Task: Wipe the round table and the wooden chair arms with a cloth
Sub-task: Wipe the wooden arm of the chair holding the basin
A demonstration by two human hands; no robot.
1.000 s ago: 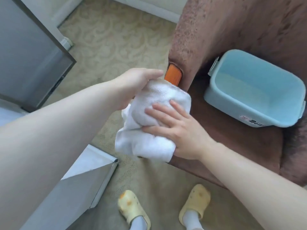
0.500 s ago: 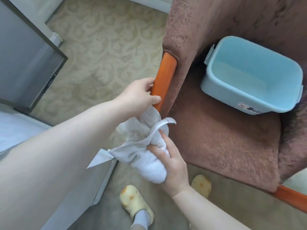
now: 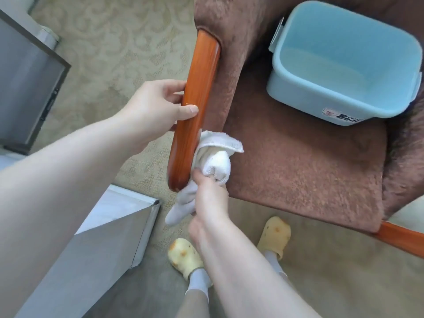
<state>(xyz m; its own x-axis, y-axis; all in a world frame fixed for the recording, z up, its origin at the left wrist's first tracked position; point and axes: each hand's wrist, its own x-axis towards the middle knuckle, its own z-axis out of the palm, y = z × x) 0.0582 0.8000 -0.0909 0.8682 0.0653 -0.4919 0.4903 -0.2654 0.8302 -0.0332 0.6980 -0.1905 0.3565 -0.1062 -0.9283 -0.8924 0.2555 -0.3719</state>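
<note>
The orange wooden chair arm [image 3: 197,92] runs down the left side of the brown plush chair [image 3: 305,161]. My left hand [image 3: 156,111] holds the arm at its middle, thumb on top and fingers curled round its outer side. My right hand [image 3: 208,198] grips a bunched white cloth [image 3: 215,161] against the inner side of the arm near its front end. A tail of the cloth hangs below the arm's tip. The chair's other wooden arm [image 3: 403,237] shows at the lower right. The round table is out of view.
A light blue plastic tub [image 3: 390,104] sits on the chair seat. A grey cabinet corner [image 3: 128,228] stands close to the left of my feet in yellow slippers [image 3: 183,253]. Another grey unit [image 3: 27,88] is at far left. Patterned beige carpet covers the floor.
My right hand has carried the cloth from the arm's outer front round to its inner side. My left hand let go of the cloth and now holds the bare arm. More of the arm shows.
</note>
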